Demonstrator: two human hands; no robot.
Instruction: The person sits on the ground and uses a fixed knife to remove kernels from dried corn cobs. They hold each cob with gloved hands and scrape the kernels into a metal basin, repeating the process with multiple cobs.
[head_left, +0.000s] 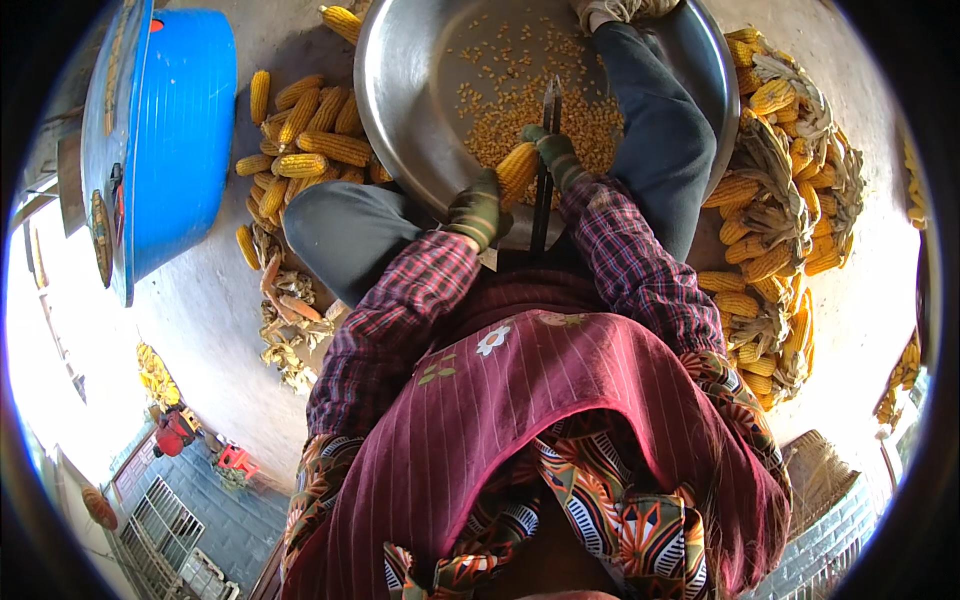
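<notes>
A wide metal basin (420, 112) lies in front of me, with loose corn kernels (495, 131) over its bottom. My left hand (476, 206), in a green striped glove, is closed around the lower end of an ear of corn (517, 171). At the ear's upper end is my right hand (556, 154), gloved too, with fingers touching the ear; how firmly they grip is hard to see. A dark, narrow bar with a pointed tip (541, 217) stands up between my knees over the basin, right beside the ear and partly behind my right hand.
Husked ears (330, 146) are heaped left of the basin, with dry husks (289, 330) below them. Braided ears with husks (772, 262) lie along the right. A large blue plastic tub (184, 142) stands at upper left. My right leg (660, 112) reaches across the basin.
</notes>
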